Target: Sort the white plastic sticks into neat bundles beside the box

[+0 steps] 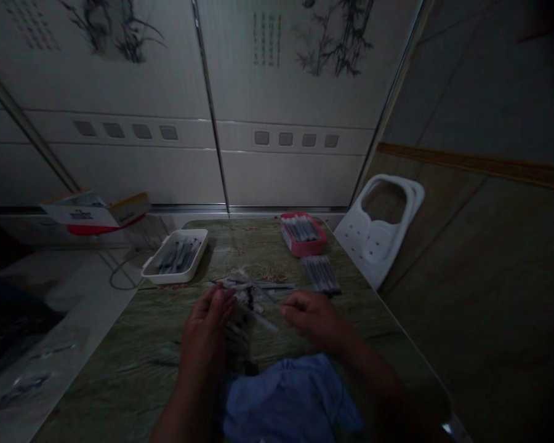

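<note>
My right hand [311,312] is closed in a pinch on the near end of a thin translucent tube [264,293], which slants up and away to the left. Facing it, my left hand [208,314] has its fingers pressed together; dim light hides what they hold, if anything. Between and beyond my hands lies a loose pile of pale tubes and small dark and white parts [253,301]. More thin sticks, like pen parts, lie beside my left wrist. A crumpled blue cloth [286,400] lies on the table [133,357] close to me.
A white basket [198,261] of pen-like sticks stands at the far left, a pink basket [309,247] of them at the far right. A row of pens [321,274] lies before the pink one. A folded white chair [373,237] leans right; an open carton [92,212] sits left.
</note>
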Demonstrator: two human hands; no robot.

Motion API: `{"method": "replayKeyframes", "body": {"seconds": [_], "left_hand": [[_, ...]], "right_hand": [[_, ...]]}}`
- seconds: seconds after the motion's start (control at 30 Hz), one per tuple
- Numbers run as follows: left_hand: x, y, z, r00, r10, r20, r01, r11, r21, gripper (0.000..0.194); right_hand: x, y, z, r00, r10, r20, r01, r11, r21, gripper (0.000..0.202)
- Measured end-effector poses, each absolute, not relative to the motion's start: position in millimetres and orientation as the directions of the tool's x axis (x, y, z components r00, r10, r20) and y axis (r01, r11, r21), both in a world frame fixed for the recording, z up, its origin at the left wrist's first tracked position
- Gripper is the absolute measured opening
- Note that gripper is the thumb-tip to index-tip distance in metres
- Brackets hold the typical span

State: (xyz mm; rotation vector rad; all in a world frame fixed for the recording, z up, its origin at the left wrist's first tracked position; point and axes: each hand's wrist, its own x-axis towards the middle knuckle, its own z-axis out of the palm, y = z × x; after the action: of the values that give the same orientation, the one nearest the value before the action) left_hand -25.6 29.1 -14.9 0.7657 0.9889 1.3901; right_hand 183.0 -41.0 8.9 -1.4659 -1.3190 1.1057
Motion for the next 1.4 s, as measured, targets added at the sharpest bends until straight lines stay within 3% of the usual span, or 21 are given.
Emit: {"method": "replayKeyframes", "body": {"seconds": [0.17, 0.33, 0.57, 0.97, 1.17, 1.4], "left_hand": [[-31, 34, -16, -0.178, 0.974, -0.14, -0.397, 0.059, 0.916, 0.042], [-32, 35, -16, -0.216, 0.965, -0.148, -0.374, 0.058, 0.926, 0.038], [-36, 38, -22, -0.248, 0.957, -0.153, -0.363, 0.055, 0.93, 0.037], [-35, 33, -16, -0.23, 0.961, -0.156, -0.352, 0.067, 0.934, 0.038], [-35, 33, -14, -0.233, 0.956, -0.177, -0.33, 0.094, 0.939, 0.038], [-40, 36, -17, -0.246, 0.956, -0.162, -0.406, 0.05, 0.912, 0.034]], "right_hand": [[224, -34, 2, 0.378, 0.919, 0.108, 0.398, -0.057, -0.916, 0.03], [258, -30, -14, 0.578, 0.787, 0.217, 0.567, -0.196, -0.8, 0.03], [265, -27, -30, 0.608, 0.766, 0.21, 0.689, -0.377, -0.618, 0.021], [253, -22, -27, 0.627, 0.766, 0.141, 0.747, -0.54, -0.387, 0.028], [250, -18, -29, 0.636, 0.76, 0.135, 0.75, -0.567, -0.34, 0.031], [249, -21, -26, 0.636, 0.753, 0.168, 0.745, -0.543, -0.386, 0.035]]}}
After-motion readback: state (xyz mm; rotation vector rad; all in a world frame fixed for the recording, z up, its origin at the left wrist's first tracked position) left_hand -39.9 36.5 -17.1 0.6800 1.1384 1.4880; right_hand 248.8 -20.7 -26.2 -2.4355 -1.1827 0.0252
